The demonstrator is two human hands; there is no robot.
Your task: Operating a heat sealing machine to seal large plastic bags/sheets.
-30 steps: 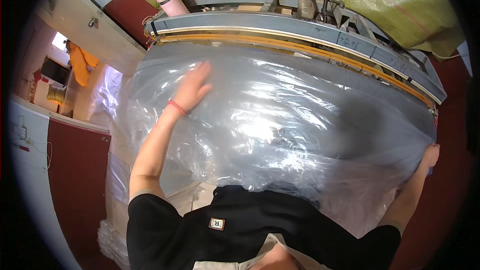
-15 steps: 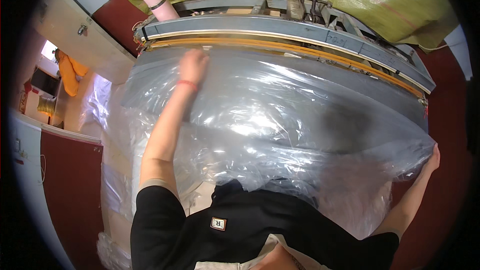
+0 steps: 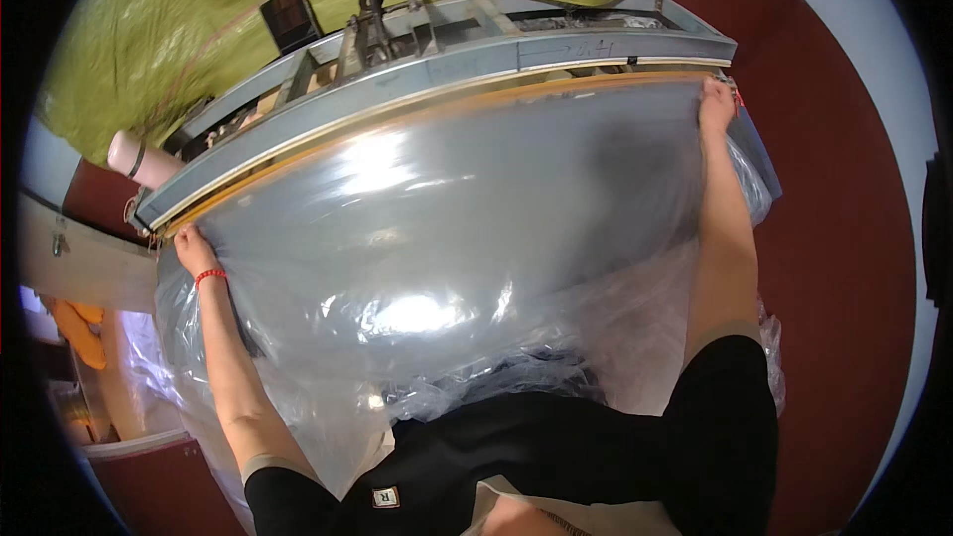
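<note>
Glossy clear plastic sheet [image 3: 447,238], stretched smooth

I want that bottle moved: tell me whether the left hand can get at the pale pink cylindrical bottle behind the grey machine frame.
Probably yes. The left hand grips the clear plastic sheet at the near left corner of the grey machine frame. The pale pink cylindrical bottle lies just beyond that corner, with nothing visible between, but the hand must let go first.
</note>
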